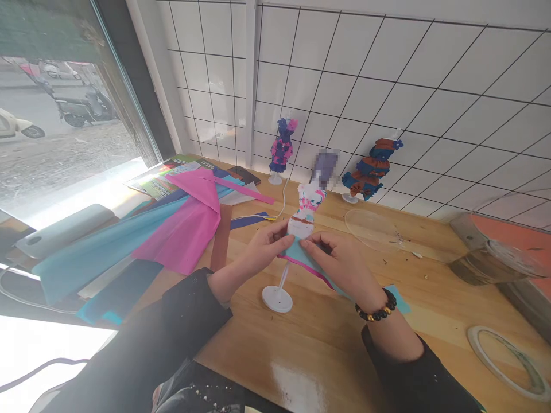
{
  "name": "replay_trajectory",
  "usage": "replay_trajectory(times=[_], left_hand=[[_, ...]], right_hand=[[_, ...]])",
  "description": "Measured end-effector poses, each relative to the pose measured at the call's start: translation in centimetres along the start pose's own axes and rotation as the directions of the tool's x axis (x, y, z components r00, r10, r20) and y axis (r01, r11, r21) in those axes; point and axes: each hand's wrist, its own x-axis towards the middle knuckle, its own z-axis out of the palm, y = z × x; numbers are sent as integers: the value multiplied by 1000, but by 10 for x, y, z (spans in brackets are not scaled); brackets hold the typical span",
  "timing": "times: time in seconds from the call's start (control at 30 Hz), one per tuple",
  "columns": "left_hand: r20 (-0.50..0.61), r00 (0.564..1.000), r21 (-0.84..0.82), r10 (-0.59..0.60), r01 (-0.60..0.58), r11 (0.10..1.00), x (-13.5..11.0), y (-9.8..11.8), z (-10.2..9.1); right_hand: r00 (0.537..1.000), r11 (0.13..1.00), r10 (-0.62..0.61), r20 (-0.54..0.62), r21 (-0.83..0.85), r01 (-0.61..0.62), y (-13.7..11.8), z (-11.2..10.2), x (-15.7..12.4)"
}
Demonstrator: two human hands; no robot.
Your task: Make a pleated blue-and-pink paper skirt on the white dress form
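Note:
A small white dress form (pixel 300 227) stands on a thin pole with a round white base (pixel 277 299). Its upper part carries pink, white and blue patches. Around its lower part lies a strip of light blue crepe paper (pixel 294 250) with a pink lower edge. My left hand (pixel 267 246) pinches the strip's left side against the form. On the other side my right hand (pixel 338 258), with a dark bead bracelet at the wrist, holds the strip between thumb and fingers. The strip's far end runs under the right palm and is partly hidden.
Pink paper (pixel 189 229) and light blue paper (pixel 107 246) lie heaped at the left. Two dressed forms, one purple-pink (pixel 282 150) and one blue-brown (pixel 370 169), stand near the tiled wall. A tape roll (pixel 477 350) and a clear container (pixel 477 264) are at the right.

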Motion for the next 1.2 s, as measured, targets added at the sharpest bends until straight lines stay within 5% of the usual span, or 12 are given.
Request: replay_trajectory(times=[0.33, 0.7, 0.93, 1.2], left_hand=[[23, 1000, 37, 12, -13, 999, 0, 0, 1], [56, 997, 93, 54, -59, 994, -2, 1, 1], [45, 997, 113, 59, -64, 992, -2, 1, 1], [25, 998, 110, 53, -55, 992, -3, 0, 1]], right_hand=[[989, 991, 133, -58, 18, -132, -8, 1, -3], [999, 996, 25, 46, 89, -29, -11, -9, -7], [997, 993, -74, 4, 91, 74, -10, -7, -3], [997, 998, 1, -78, 56, 3, -10, 0, -3]])
